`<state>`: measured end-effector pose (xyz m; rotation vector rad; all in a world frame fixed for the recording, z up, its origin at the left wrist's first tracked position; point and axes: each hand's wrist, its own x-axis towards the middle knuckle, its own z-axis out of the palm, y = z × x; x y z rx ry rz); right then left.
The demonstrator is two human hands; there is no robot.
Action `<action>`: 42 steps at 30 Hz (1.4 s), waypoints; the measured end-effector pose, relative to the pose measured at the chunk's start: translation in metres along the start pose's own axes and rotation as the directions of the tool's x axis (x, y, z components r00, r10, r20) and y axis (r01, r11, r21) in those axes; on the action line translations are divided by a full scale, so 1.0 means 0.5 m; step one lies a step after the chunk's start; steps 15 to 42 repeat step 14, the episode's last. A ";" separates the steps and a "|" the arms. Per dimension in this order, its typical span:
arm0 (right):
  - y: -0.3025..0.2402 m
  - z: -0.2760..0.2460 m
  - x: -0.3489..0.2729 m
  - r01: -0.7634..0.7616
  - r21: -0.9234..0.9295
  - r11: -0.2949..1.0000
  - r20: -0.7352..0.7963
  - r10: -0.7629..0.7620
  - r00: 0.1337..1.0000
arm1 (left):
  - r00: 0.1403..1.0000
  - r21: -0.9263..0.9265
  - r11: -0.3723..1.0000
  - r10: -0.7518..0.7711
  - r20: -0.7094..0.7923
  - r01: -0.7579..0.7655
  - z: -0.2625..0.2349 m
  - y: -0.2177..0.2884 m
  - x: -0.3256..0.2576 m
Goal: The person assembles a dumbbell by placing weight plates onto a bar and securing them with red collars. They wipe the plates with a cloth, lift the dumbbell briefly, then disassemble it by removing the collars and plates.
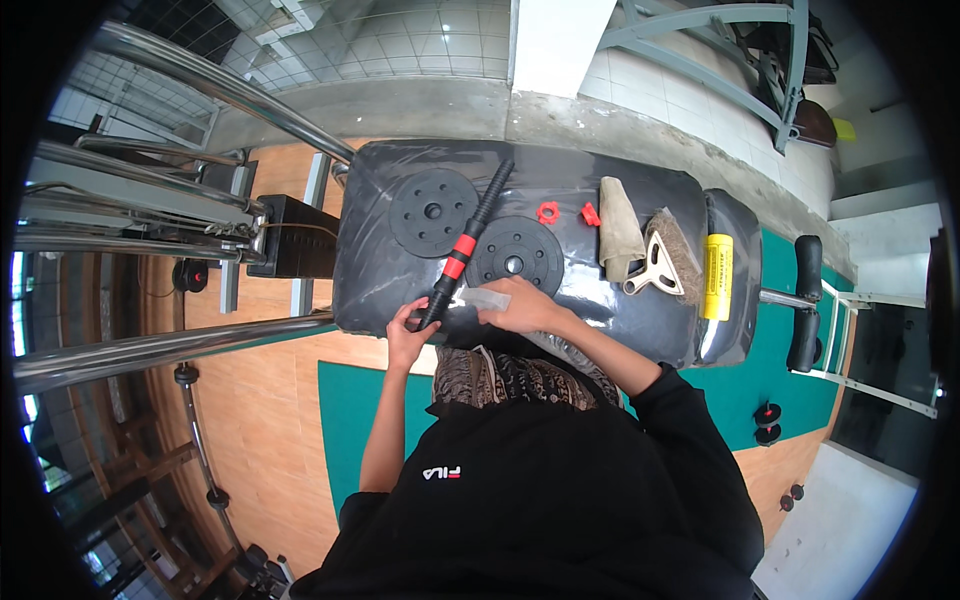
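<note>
- My left hand (405,335) is wrapped around the near end of a black dumbbell bar (470,240), fingers curled tight on its threaded tip at the front edge of the bench.
- The bar lies slantwise across the black padded bench (380,270), running from my left hand up and away to the far side; a red band sits around it near its middle.
- My right hand (522,308) rests flat on a pale, translucent piece (484,298), perhaps a cloth or plastic sheet, pressed to the bench just right of the bar's near end. The fingers lie spread over it rather than closed, and I cannot tell whether they pinch it.
- Two black weight plates lie flat on the bench: one (432,211) left of the bar, the other (515,254) right of it, touching or nearly touching the bar.
- Two red collar nuts (548,212) lie side by side beyond the right plate.
- Farther right lie a folded beige cloth (620,238), a hand brush (668,256) with a pale handle, and a yellow can (717,276) on its side on the bench's end pad.
- Chrome rack bars (150,345) cross on my left, above a wooden floor and a green mat (350,410).
</note>
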<state>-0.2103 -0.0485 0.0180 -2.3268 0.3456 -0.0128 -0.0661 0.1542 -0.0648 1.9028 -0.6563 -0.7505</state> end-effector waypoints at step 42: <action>0.042 -0.125 0.051 -0.420 0.471 0.776 0.038 0.458 0.888 | 0.999 0.180 0.982 0.054 -0.008 -0.052 0.002 0.014 -0.008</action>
